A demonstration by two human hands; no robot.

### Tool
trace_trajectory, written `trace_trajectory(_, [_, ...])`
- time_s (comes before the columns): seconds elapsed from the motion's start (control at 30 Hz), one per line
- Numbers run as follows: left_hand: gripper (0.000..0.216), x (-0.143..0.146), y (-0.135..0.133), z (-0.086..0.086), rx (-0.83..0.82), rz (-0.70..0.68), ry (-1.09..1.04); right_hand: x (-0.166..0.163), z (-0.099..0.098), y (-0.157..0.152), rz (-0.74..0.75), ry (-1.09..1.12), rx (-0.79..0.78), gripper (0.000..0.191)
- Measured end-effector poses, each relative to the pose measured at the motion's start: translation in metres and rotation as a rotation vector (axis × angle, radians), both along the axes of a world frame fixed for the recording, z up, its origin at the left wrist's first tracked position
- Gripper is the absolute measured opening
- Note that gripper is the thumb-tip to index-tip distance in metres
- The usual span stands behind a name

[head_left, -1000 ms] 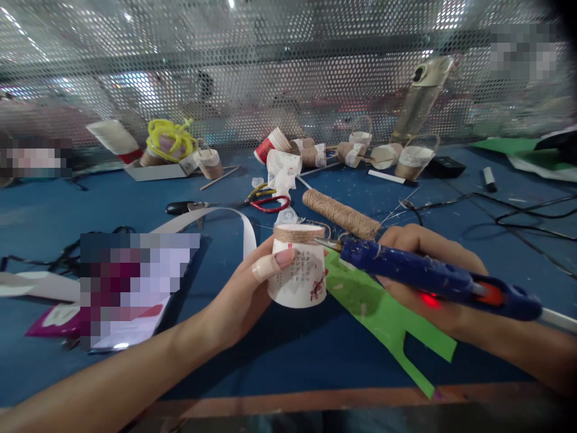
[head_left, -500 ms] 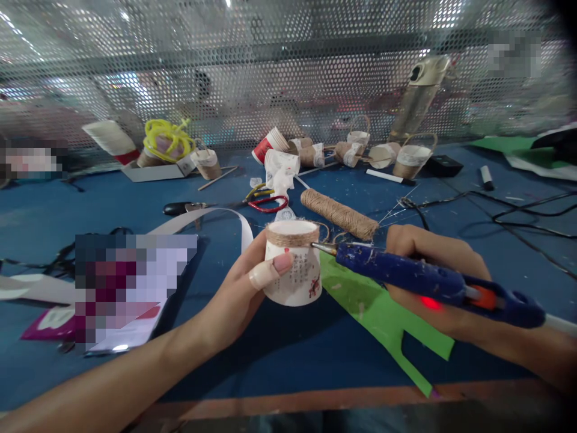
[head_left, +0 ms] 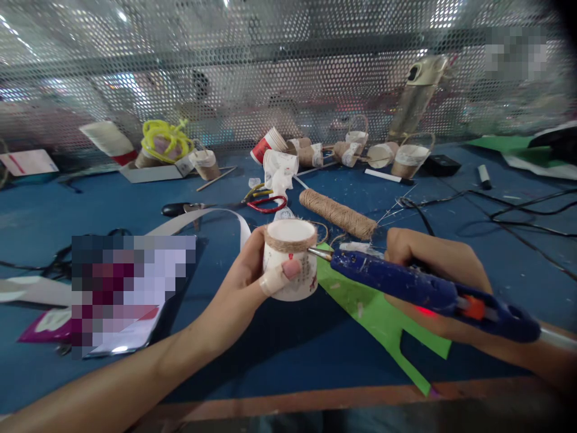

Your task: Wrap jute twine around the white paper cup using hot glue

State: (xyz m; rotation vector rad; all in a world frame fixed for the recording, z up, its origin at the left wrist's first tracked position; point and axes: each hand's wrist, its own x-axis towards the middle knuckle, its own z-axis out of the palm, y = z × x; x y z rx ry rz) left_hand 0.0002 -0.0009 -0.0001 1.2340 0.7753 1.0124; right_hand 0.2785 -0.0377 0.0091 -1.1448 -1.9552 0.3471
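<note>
My left hand (head_left: 246, 285) is closed around a white paper cup (head_left: 295, 285), its bandaged thumb pressed on the printed front. Jute twine (head_left: 288, 243) is wound in a band just under the cup's rim. In my right hand (head_left: 437, 264) is a blue hot glue gun (head_left: 396, 279) with a red light glowing beneath it. The metal nozzle touches or nearly touches the cup at the lower edge of the twine band. A spool of jute twine (head_left: 338, 213) lies behind the cup, and a loose strand runs between them.
Green paper (head_left: 374, 316) lies under the glue gun. Red-handled scissors (head_left: 268, 204) and white lace ribbon (head_left: 282, 174) sit beyond the cup. Several twine-wrapped cups (head_left: 410, 161) and a bottle (head_left: 415, 99) line the mesh screen (head_left: 288, 66). Black cables (head_left: 487, 207) cross the right; a phone-like device (head_left: 135, 294) lies left.
The cup has turned slightly in my left hand, with the thumb moving right across its print. The glue gun's nozzle has shifted a little left and down along the twine band.
</note>
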Motion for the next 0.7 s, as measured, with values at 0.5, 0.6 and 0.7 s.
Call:
trace_trajectory(0.5, [0.037,-0.0028,0.0014,-0.0025,0.033,0.002,0.011,0.0046,0.0048,0.0012,0.002,-0.082,0.044,0.030])
trace_trajectory(0.6, [0.040,-0.0014,0.0013,-0.0015,0.031,0.002,-0.002,0.0038,0.0057,0.0006,-0.012,-0.081,0.044,0.031])
trace_trajectory(0.7, [0.042,0.0001,0.0011,-0.0001,0.026,0.011,-0.005,0.0035,0.0051,0.0012,-0.017,-0.085,0.040,0.032])
